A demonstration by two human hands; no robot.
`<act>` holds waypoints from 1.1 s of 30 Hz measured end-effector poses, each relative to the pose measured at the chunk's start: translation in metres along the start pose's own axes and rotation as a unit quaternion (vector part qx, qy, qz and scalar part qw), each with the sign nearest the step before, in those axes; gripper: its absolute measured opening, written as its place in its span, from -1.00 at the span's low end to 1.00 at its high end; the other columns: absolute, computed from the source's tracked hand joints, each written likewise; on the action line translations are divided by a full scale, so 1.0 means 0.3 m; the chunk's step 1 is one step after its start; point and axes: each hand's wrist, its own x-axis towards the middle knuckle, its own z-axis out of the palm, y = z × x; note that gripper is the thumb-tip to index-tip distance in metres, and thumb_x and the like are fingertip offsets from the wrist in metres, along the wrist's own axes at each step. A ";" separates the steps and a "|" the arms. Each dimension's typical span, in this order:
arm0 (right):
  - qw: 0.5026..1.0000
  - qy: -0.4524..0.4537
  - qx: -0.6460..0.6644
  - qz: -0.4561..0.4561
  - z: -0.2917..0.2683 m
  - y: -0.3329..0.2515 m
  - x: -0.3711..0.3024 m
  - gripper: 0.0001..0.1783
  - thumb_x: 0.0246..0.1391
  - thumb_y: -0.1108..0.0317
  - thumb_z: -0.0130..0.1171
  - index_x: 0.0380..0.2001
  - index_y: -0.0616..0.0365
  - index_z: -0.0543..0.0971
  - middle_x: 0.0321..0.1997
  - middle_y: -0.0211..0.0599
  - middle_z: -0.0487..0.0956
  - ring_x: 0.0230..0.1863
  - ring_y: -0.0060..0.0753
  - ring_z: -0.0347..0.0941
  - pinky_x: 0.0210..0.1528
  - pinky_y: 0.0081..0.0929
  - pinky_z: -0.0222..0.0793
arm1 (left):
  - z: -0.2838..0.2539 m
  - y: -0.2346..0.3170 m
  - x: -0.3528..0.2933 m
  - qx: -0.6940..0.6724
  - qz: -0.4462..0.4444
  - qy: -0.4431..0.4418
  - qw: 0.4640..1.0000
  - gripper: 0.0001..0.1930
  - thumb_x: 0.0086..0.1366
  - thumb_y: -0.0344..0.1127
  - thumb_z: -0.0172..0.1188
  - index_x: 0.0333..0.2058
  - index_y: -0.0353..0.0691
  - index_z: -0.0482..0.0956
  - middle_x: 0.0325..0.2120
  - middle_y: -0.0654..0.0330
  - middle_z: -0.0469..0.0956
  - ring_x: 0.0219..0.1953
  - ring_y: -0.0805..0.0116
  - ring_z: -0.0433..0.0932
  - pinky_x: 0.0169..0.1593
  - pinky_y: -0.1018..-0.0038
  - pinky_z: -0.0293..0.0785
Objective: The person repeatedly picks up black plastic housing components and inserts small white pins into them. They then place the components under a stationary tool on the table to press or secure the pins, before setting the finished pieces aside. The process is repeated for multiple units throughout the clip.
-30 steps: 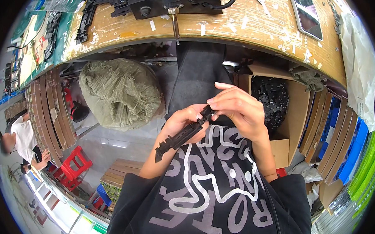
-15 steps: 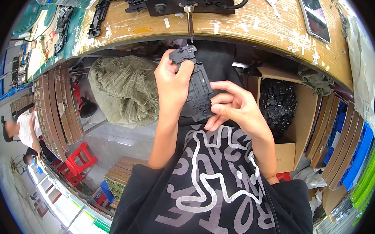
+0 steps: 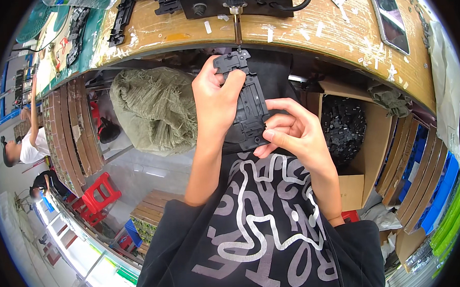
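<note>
A long black molded plastic part (image 3: pixel 250 107) is held out in front of my chest, below the bench edge. My left hand (image 3: pixel 213 95) is wrapped round its upper left side, with the thumb pressed on its face. At the lower right edge, the bent fingers and thumb of my right hand (image 3: pixel 297 129) grip the same part. A vertical screwdriver bit (image 3: pixel 238 29) points down from a mounted tool, and its tip meets or nearly meets the part's far end. Whether a screw sits under the tip is too small to tell.
A black box-shaped unit (image 3: pixel 196 6) stands on the worn wooden bench (image 3: pixel 148 37), with a phone (image 3: pixel 390 21) at the right. A cardboard box (image 3: pixel 370 153) of small black pieces is under the bench on the right, a greenish sack (image 3: pixel 154 108) on the left. Another person (image 3: pixel 32 147) is far left.
Both hands have shifted the plastic part slightly up and right, bringing its far end to the screwdriver tip. The far-left person has raised an arm.
</note>
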 end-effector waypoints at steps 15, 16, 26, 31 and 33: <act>1.000 -0.001 0.009 0.004 -0.004 0.001 -0.006 -0.58 -0.07 0.60 0.05 -0.09 0.34 0.24 -0.46 -0.20 0.45 -0.44 -0.26 0.50 -0.44 -0.51 0.48 | -0.005 0.001 -0.005 0.015 0.011 -0.004 1.000 -0.85 0.00 -0.60 0.00 -0.37 -0.39 0.37 -0.58 0.34 0.42 -0.60 0.75 0.30 -0.57 0.75 0.24; 1.000 0.000 0.009 0.002 -0.005 0.000 -0.007 -0.58 -0.07 0.60 0.05 -0.09 0.34 0.24 -0.46 -0.20 0.45 -0.44 -0.26 0.50 -0.44 -0.51 0.48 | -0.004 0.004 -0.006 0.015 0.007 -0.006 1.000 -0.84 0.00 -0.60 0.00 -0.37 -0.39 0.37 -0.57 0.34 0.42 -0.60 0.75 0.30 -0.57 0.75 0.24; 1.000 -0.001 0.010 0.010 -0.011 0.006 0.010 -0.58 -0.07 0.60 0.05 -0.09 0.33 0.24 -0.45 -0.20 0.46 -0.44 -0.28 0.50 -0.44 -0.52 0.48 | -0.001 0.004 0.002 0.023 0.014 0.003 1.000 -0.82 0.00 -0.60 -0.01 -0.35 -0.40 0.37 -0.58 0.34 0.42 -0.60 0.75 0.30 -0.58 0.75 0.24; 1.000 0.008 0.015 0.021 -0.008 0.004 0.026 -0.58 -0.07 0.59 0.05 -0.09 0.32 0.24 -0.45 -0.20 0.46 -0.45 -0.28 0.50 -0.44 -0.51 0.48 | -0.010 0.001 0.013 0.019 0.002 0.004 1.000 -0.83 0.00 -0.60 0.00 -0.36 -0.39 0.38 -0.59 0.35 0.41 -0.61 0.75 0.30 -0.58 0.75 0.23; 1.000 0.005 0.015 0.013 -0.011 0.006 0.028 -0.58 -0.07 0.59 0.05 -0.09 0.33 0.24 -0.46 -0.21 0.46 -0.45 -0.28 0.50 -0.44 -0.51 0.47 | -0.008 0.001 0.016 0.023 0.000 0.005 1.000 -0.84 0.00 -0.59 0.00 -0.36 -0.39 0.38 -0.61 0.36 0.41 -0.61 0.75 0.29 -0.59 0.75 0.22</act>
